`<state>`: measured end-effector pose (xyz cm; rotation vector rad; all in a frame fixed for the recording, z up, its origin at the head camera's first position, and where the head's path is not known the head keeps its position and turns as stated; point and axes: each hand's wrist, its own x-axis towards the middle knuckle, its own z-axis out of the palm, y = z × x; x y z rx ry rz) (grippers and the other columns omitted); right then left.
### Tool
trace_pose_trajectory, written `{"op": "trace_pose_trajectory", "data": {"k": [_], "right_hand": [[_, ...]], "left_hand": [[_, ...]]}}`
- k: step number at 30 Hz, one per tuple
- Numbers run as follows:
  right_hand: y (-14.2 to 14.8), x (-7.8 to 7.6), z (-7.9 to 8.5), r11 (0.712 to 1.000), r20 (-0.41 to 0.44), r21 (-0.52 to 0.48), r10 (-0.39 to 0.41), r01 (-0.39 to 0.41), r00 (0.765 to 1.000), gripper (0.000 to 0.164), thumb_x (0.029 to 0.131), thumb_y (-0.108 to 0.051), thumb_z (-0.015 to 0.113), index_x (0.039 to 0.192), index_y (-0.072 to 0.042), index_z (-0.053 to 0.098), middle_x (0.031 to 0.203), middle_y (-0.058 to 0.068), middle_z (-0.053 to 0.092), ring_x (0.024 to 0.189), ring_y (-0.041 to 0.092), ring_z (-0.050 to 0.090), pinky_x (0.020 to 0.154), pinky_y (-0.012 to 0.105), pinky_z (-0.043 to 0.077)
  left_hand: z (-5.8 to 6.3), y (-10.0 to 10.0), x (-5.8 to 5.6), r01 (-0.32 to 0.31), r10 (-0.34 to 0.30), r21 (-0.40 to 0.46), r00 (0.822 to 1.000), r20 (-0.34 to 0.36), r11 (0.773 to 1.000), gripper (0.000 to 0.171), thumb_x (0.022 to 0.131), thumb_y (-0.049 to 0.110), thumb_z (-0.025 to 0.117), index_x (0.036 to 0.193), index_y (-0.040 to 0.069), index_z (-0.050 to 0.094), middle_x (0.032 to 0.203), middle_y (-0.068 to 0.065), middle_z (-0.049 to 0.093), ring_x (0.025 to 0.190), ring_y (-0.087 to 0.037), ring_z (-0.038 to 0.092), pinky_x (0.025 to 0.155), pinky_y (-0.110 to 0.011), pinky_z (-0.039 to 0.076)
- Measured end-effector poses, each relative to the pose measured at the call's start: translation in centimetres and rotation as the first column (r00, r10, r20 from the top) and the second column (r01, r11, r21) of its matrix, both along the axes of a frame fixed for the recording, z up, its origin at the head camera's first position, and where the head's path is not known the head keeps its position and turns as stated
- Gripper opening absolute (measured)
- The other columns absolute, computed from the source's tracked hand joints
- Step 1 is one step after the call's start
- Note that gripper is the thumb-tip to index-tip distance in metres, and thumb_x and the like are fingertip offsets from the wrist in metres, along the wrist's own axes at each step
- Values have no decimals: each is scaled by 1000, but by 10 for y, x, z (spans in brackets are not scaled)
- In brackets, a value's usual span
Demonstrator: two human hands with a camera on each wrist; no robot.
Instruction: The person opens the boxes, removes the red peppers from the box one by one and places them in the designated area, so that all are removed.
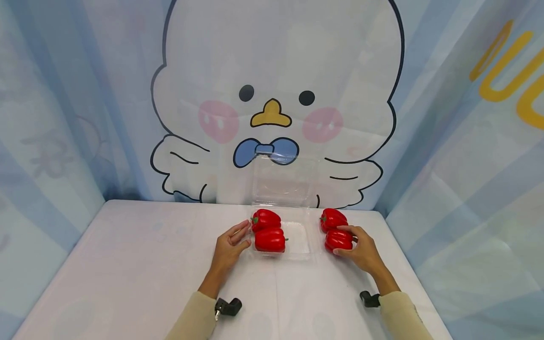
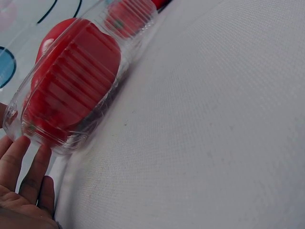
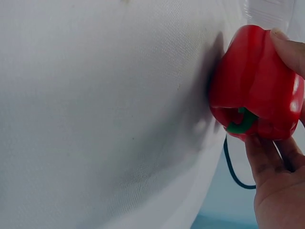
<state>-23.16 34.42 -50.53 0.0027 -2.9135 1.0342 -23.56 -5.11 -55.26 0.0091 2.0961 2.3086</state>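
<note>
My right hand (image 1: 364, 249) grips a red bell pepper (image 1: 338, 240) at the right, thumb on one side and fingers on the other. In the right wrist view this bell pepper (image 3: 259, 81) shows its green stem, with a shadow beside it on the cloth. Just behind it sits another red bell pepper (image 1: 333, 219). A clear plastic clamshell box (image 1: 312, 252) holds two red bell peppers (image 1: 270, 240) in its left half. My left hand (image 1: 229, 248) is at the box's left side, fingers fairly straight. In the left wrist view its fingertips (image 2: 20, 143) touch the ribbed wall.
The box's transparent lid (image 1: 282, 179) stands raised at the back, against a curtain (image 1: 272, 56) with a cartoon bird. A white cloth covers the table (image 1: 140, 264). Black wrist mounts (image 1: 229, 307) stick out from both sleeves.
</note>
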Motion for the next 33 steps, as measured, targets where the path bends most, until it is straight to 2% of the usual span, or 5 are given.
{"op": "trace_pose_trajectory", "data": {"k": [11,18,23,27,33], "right_hand": [[-5,1,1,1000,-21,10,30,-30,999,77,81,-13,92,150,-12,57,150,24,51,142,50,49,105,62,58],[-9,2,4,999,-40,12,31,-30,999,75,82,-12,91,149,-11,57,151,25,50,142,50,50,108,63,55],[-12,2,13,1000,-77,7,24,-24,997,75,83,-15,91,149,-12,57,151,23,52,143,48,49,111,63,52],[-16,1,22,1000,-105,-12,27,-28,994,76,82,-15,92,149,-13,57,152,22,52,145,46,49,113,63,51],[-26,2,34,999,-111,-40,33,-37,993,76,82,-18,92,150,-14,57,154,20,51,144,44,49,111,65,53]], "left_hand": [[0,-1,0,4,-4,4,1000,1,1000,55,98,2,72,151,14,61,153,-5,62,148,-25,55,111,-29,50],[0,-1,1,10,-10,13,1000,-10,1000,55,99,2,71,151,12,60,155,-7,60,149,-28,54,110,-28,51],[-1,-1,1,13,-13,17,1000,-15,1000,55,98,1,71,151,12,59,154,-8,60,148,-28,54,109,-28,52],[-2,-1,-1,20,-18,63,999,-31,998,57,96,-5,70,151,7,59,154,-11,60,148,-28,54,111,-27,50],[-3,-1,-3,33,-29,88,998,-48,996,57,96,-8,69,150,5,59,154,-12,60,148,-28,54,111,-27,49]]}}
